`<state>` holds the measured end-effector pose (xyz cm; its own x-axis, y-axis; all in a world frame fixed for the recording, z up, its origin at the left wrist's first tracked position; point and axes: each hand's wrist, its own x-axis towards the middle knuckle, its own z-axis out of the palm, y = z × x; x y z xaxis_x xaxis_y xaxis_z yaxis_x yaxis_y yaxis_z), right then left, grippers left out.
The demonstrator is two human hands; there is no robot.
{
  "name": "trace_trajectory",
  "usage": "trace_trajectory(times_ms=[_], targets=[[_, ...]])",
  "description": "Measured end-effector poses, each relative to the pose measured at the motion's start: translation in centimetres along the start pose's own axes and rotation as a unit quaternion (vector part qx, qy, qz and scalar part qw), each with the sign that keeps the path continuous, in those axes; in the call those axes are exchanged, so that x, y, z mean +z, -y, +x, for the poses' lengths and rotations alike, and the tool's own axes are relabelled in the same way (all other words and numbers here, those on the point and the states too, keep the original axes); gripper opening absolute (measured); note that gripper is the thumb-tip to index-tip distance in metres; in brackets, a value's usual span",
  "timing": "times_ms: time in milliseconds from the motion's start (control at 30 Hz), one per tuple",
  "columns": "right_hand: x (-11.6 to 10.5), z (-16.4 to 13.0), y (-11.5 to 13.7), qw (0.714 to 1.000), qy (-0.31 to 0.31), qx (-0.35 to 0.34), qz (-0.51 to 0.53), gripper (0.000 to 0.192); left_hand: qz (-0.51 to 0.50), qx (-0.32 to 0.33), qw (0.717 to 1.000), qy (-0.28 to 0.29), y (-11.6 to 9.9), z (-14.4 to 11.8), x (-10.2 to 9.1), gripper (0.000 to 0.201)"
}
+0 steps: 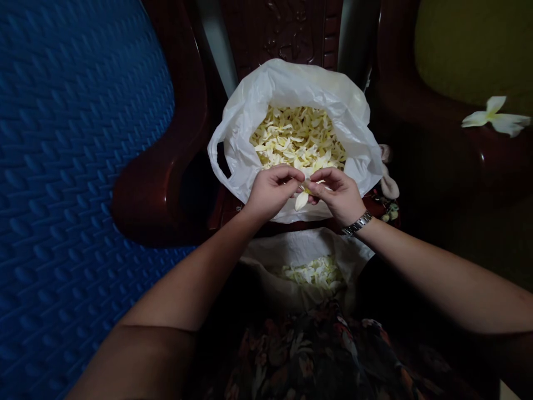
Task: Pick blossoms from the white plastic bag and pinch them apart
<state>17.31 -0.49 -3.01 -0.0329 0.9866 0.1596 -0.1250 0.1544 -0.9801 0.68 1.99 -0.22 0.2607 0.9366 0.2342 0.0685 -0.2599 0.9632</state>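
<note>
A pale flower with a yellow centre (pixel 302 201) is pinched between my two hands, one petal pointing down. My left hand (pixel 270 191) has its thumb and fingertips closed at the flower's left side. From the other side my right hand (pixel 340 194), with a metal watch on the wrist, grips the flower between thumb and fingers. Just beyond the hands, a white plastic bag (pixel 300 83) stands wide open, filled with many similar loose yellow-white flowers (pixel 297 130). Below the hands, a second white bag (pixel 287 244) holds paler blossoms (pixel 318 272).
A dark carved wooden chair (pixel 287 28) stands behind the bag. Curved wooden armrests (pixel 145 189) flank it on both sides. One white flower (pixel 495 116) lies on the right armrest. Blue textured matting (pixel 75 166) covers the left side.
</note>
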Motion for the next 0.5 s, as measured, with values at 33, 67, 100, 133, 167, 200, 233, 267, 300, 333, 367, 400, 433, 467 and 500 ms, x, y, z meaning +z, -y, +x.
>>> trace_trajectory(times_ms=[33, 67, 100, 133, 167, 200, 233, 267, 300, 333, 367, 400, 433, 467, 500], targets=[[0.0, 0.1, -0.1, 1.0, 0.001, 0.005, 0.006, 0.049, 0.01, 0.012, 1.0, 0.003, 0.1, 0.0, -0.1, 0.01], [-0.1, 0.1, -0.2, 1.0, 0.002, 0.009, 0.012, 0.049, 0.022, 0.024, 0.999, 0.005, 0.3, 0.1, -0.2, 0.011], [-0.2, 0.2, -0.3, 1.0, 0.004, 0.009, 0.014, 0.049, 0.035, 0.035, 0.999, 0.007, 0.4, 0.1, -0.3, 0.012], [-0.2, 0.3, -0.3, 1.0, 0.005, 0.008, 0.014, 0.048, 0.049, 0.044, 0.998, 0.009, 0.6, 0.2, -0.5, 0.013], [-0.3, 0.3, -0.4, 1.0, 0.005, 0.004, 0.012, 0.046, 0.063, 0.054, 0.997, 0.009, 0.7, 0.3, -0.6, 0.015], [-0.3, 0.4, -0.5, 1.0, 0.003, 0.002, 0.01, 0.044, 0.076, 0.065, 0.995, 0.009, 0.8, 0.3, -0.7, 0.016], [-0.4, 0.4, -0.5, 1.0, 0.001, 0.003, 0.013, 0.043, 0.09, 0.077, 0.993, 0.011, 0.9, 0.4, -0.8, 0.017], [-0.4, 0.5, -0.5, 1.0, 0.0, 0.009, 0.02, 0.042, 0.103, 0.088, 0.991, 0.013, 1.0, 0.4, -0.9, 0.019], [-0.4, 0.5, -0.5, 0.999, 0.0, 0.02, 0.033, 0.043, 0.117, 0.101, 0.988, 0.017, 1.1, 0.5, -1.0, 0.02], [-0.5, 0.5, -0.5, 0.998, 0.002, 0.034, 0.05, 0.043, 0.132, 0.113, 0.985, 0.019, 1.2, 0.5, -1.1, 0.022], [-0.5, 0.5, -0.4, 0.997, 0.005, 0.047, 0.068, 0.044, 0.147, 0.123, 0.981, 0.021, 1.3, 0.6, -1.3, 0.023], [-0.5, 0.5, -0.2, 0.994, 0.008, 0.059, 0.086, 0.044, 0.16, 0.13, 0.978, 0.019, 1.4, 0.7, -1.4, 0.025], [-0.6, 0.6, -0.1, 0.993, 0.01, 0.067, 0.101, 0.044, 0.17, 0.132, 0.977, 0.013, 1.5, 0.8, -1.5, 0.026], [-0.6, 0.6, 0.1, 0.991, 0.01, 0.07, 0.112, 0.043, 0.178, 0.129, 0.976, 0.003, 1.6, 0.9, -1.8, 0.027], [-0.7, 0.6, 0.4, 0.99, 0.009, 0.071, 0.12, 0.043, 0.186, 0.122, 0.975, -0.007, 1.8, 1.1, -2.0, 0.028]])
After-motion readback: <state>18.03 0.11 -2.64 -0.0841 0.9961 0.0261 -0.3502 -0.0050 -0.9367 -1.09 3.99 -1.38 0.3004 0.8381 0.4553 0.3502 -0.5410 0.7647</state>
